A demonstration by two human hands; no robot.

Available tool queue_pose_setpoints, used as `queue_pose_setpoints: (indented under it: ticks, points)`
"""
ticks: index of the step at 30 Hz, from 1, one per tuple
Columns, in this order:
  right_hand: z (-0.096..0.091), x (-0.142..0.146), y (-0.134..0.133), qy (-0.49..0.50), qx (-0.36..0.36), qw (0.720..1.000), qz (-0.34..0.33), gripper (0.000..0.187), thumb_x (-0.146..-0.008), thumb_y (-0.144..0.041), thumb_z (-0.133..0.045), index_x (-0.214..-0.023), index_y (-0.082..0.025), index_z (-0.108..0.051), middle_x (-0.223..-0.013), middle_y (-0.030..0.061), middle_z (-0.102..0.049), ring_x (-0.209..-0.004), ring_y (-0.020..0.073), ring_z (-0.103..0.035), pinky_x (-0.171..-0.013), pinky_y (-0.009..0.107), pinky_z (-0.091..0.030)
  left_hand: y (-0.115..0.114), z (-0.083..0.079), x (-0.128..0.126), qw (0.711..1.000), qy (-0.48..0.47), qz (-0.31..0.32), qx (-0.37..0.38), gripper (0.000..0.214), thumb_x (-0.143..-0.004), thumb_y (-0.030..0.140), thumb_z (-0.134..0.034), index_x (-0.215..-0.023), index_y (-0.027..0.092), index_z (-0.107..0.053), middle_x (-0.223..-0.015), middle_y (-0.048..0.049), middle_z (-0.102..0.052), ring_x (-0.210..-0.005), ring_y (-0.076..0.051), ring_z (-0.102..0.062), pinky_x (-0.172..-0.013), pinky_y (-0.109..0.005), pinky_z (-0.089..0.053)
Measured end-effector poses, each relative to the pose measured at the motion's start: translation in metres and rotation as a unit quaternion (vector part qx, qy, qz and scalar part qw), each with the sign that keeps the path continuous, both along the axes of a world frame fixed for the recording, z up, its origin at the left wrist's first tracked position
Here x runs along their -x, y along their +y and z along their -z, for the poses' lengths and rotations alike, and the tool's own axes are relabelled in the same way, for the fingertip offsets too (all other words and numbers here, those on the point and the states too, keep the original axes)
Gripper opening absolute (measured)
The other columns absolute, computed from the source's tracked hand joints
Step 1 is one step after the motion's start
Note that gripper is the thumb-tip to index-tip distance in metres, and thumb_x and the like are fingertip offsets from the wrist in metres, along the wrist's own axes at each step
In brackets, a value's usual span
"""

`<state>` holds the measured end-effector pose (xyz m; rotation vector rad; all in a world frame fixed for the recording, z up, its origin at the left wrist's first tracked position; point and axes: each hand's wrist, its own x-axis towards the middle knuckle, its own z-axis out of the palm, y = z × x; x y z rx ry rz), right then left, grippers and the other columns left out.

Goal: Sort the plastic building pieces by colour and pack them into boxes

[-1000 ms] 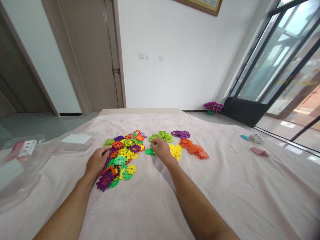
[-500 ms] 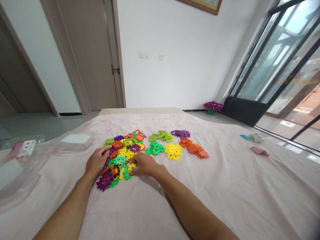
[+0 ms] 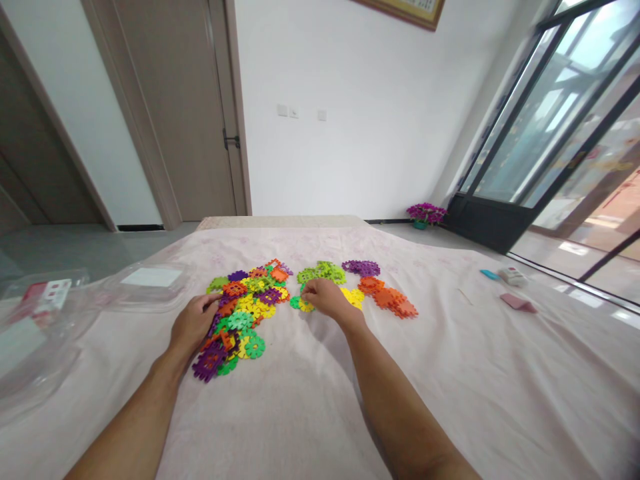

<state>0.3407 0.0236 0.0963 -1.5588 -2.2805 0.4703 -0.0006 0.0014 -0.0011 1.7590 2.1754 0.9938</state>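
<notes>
A mixed pile of plastic snowflake discs point(image 3: 253, 307) in purple, orange, yellow and green lies on the cloth in front of me. At its left edge rests my left hand point(image 3: 194, 321), fingers slightly bent and apart, touching the pile and holding nothing that I can see. My right hand point(image 3: 324, 297) is closed in a pinch on a yellow snowflake disc point(image 3: 307, 307), above the green discs point(image 3: 295, 303), which it mostly hides. Partly covered by that hand are the yellow discs point(image 3: 357, 297). Light green discs point(image 3: 325, 271), purple discs point(image 3: 362, 267) and orange discs point(image 3: 393, 300) lie in separate groups.
Clear plastic packaging point(image 3: 150, 283) lies on the left of the pink cloth point(image 3: 280, 413). To the far right are a pink folded item point(image 3: 519, 303), a small white object point(image 3: 513, 276) and a blue item point(image 3: 490, 274). A wall stands beyond the table.
My right hand has moved right from the mixed pile to over the green group, carrying the yellow snowflake disc. My left hand has stayed at the pile's left edge.
</notes>
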Motion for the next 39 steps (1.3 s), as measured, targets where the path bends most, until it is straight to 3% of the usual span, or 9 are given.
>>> queue_pose_setpoints:
  ticks: [7,10,13,17,23,27,29,34,39]
  points:
    - [-0.016,-0.052,0.006,-0.097,-0.003,0.977,0.192,0.025,-0.081,-0.019,-0.054,-0.091,-0.019,-0.077,-0.095,0.0111,-0.075,-0.088,0.0218,-0.067,-0.069,0.026,-0.041,0.001,0.001,0.001,1.0,0.0,0.0,0.002,0.042,-0.089,0.043,-0.045,-0.119,0.027,-0.069,-0.128,-0.0054,-0.064,-0.118,-0.026,-0.06,-0.101,-0.036,-0.045]
    - [-0.019,-0.059,0.006,-0.102,-0.023,0.968,0.226,0.025,-0.084,-0.023,-0.056,-0.096,-0.019,-0.077,-0.099,0.0137,-0.074,-0.096,0.0251,-0.067,-0.075,0.029,-0.043,0.001,0.001,0.001,1.0,0.001,0.002,0.002,0.041,-0.089,0.043,-0.046,-0.118,0.027,-0.069,-0.128,-0.0055,-0.065,-0.118,-0.026,-0.06,-0.101,-0.036,-0.046]
    - [-0.022,-0.049,0.004,-0.066,-0.039,0.98,0.186,0.024,-0.085,-0.024,-0.057,-0.098,-0.021,-0.077,-0.1,0.0102,-0.074,-0.096,0.0228,-0.066,-0.076,0.028,-0.043,0.001,0.001,0.001,1.0,0.002,0.003,0.0,0.041,-0.089,0.043,-0.046,-0.119,0.027,-0.069,-0.129,-0.0047,-0.064,-0.118,-0.025,-0.06,-0.102,-0.035,-0.045]
    - [-0.019,-0.012,-0.005,-0.001,-0.012,0.999,0.042,0.019,-0.082,-0.022,-0.062,-0.095,-0.023,-0.076,-0.092,0.0026,-0.075,-0.085,0.0169,-0.066,-0.069,0.023,-0.042,0.0,0.001,0.001,1.0,0.0,0.005,-0.001,0.043,-0.089,0.044,-0.045,-0.121,0.026,-0.068,-0.129,-0.0047,-0.064,-0.119,-0.024,-0.059,-0.102,-0.034,-0.045]
    - [0.007,0.048,-0.03,0.004,0.029,0.995,-0.093,0.019,-0.079,-0.038,-0.073,-0.091,-0.024,-0.075,-0.088,-0.0005,-0.074,-0.08,0.0157,-0.065,-0.061,0.022,-0.036,0.002,0.004,0.003,1.0,-0.002,0.008,0.009,0.043,-0.09,0.043,-0.045,-0.122,0.026,-0.068,-0.13,-0.0055,-0.063,-0.12,-0.025,-0.059,-0.103,-0.036,-0.044]
    - [0.026,0.069,-0.045,-0.017,0.03,0.992,-0.125,0.043,-0.071,-0.055,-0.077,-0.103,-0.027,-0.072,-0.094,0.0,-0.073,-0.083,0.0175,-0.064,-0.059,0.023,-0.035,0.002,0.004,0.003,1.0,-0.003,0.005,0.006,0.043,-0.089,0.043,-0.045,-0.122,0.027,-0.068,-0.131,-0.0048,-0.063,-0.12,-0.025,-0.059,-0.103,-0.035,-0.044]
    - [0.033,0.073,-0.049,-0.024,0.015,0.99,-0.142,0.047,-0.068,-0.058,-0.078,-0.103,-0.028,-0.072,-0.094,-0.0002,-0.072,-0.082,0.0172,-0.063,-0.059,0.023,-0.034,0.001,0.002,0.002,1.0,-0.002,0.005,0.001,0.043,-0.089,0.043,-0.045,-0.121,0.027,-0.068,-0.131,-0.0047,-0.063,-0.12,-0.025,-0.059,-0.103,-0.035,-0.044]
    - [0.045,0.077,-0.049,-0.025,-0.002,0.99,-0.137,0.037,-0.067,-0.052,-0.081,-0.089,-0.025,-0.07,-0.084,-0.0019,-0.068,-0.072,0.0137,-0.056,-0.056,0.023,-0.028,0.0,0.0,0.001,1.0,0.002,0.006,-0.001,0.043,-0.088,0.042,-0.046,-0.121,0.026,-0.069,-0.13,-0.0049,-0.064,-0.119,-0.025,-0.059,-0.104,-0.035,-0.044]
    - [0.039,0.072,-0.04,0.028,0.04,0.993,-0.103,0.024,-0.072,-0.041,-0.079,-0.08,-0.022,-0.066,-0.075,-0.0045,-0.064,-0.067,0.0106,-0.053,-0.054,0.022,-0.026,0.001,0.001,0.001,1.0,0.009,0.003,-0.002,0.043,-0.089,0.043,-0.045,-0.12,0.026,-0.069,-0.129,-0.0053,-0.065,-0.119,-0.025,-0.06,-0.102,-0.035,-0.045]
